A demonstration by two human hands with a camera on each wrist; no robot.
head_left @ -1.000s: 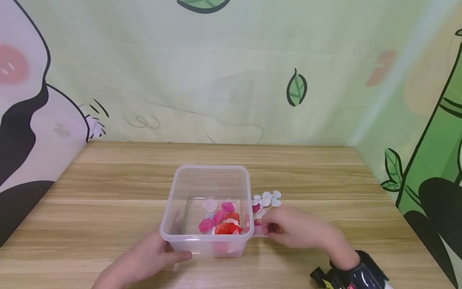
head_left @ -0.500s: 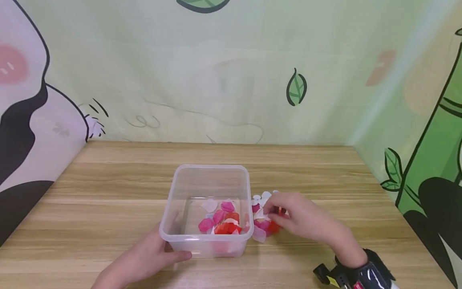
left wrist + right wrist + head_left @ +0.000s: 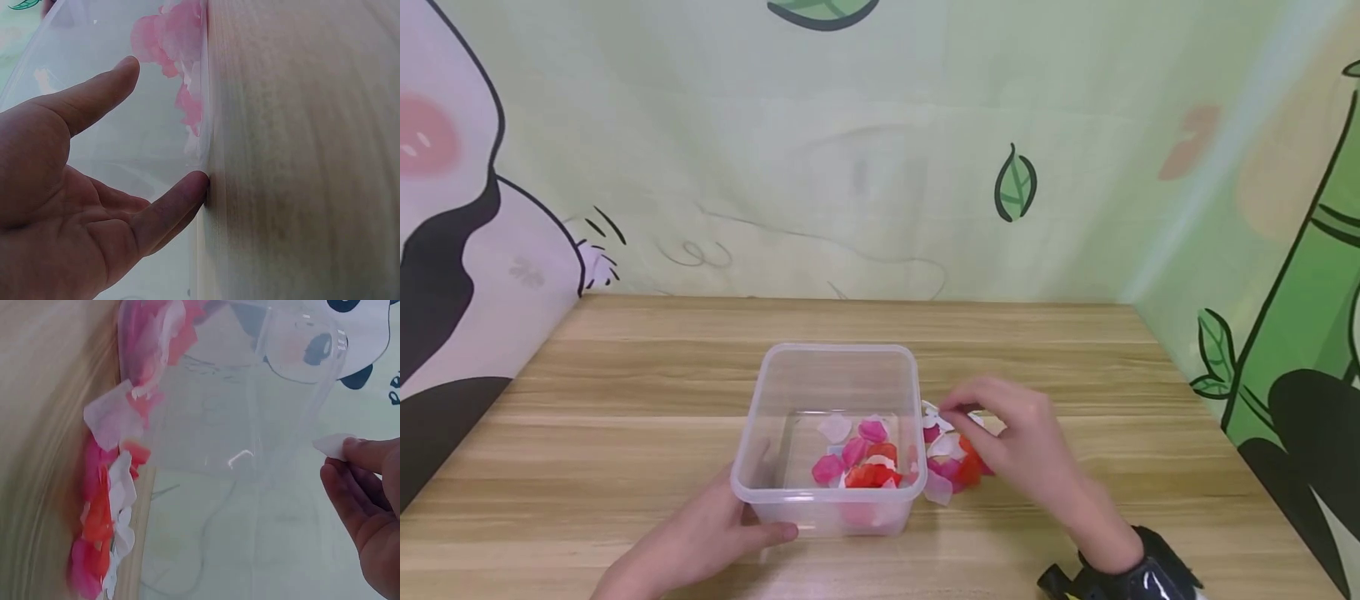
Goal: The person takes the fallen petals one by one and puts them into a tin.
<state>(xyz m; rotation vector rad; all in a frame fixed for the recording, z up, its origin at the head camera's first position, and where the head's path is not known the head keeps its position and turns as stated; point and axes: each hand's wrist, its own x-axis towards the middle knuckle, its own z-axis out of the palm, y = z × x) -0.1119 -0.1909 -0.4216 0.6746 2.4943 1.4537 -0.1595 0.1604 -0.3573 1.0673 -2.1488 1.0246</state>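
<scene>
A clear plastic box (image 3: 827, 495) stands on the table with pink, white and red petals (image 3: 872, 475) inside. My left hand (image 3: 707, 533) rests on its near left corner, thumb along the front wall. In the left wrist view those fingers (image 3: 172, 200) look fairly straight against the plastic. My right hand (image 3: 1030, 442) is raised just right of the box. Between thumb and forefinger it pinches a white petal (image 3: 331, 447), seen best in the right wrist view. Below that hand lies a loose heap of petals (image 3: 972, 462), red, pink and white, close against the box's right side.
The wood-grain table (image 3: 655, 367) reaches back to a pale green printed cloth (image 3: 737, 167). A panda figure is printed at the left side, a green bamboo stalk (image 3: 1292, 275) at the right. A black device (image 3: 1138, 575) is strapped to the right wrist.
My right hand has moved from the near side of the heap to its far side and lifted, now pinching a white petal. More of the red petals shows. Left hand and box stay put.
</scene>
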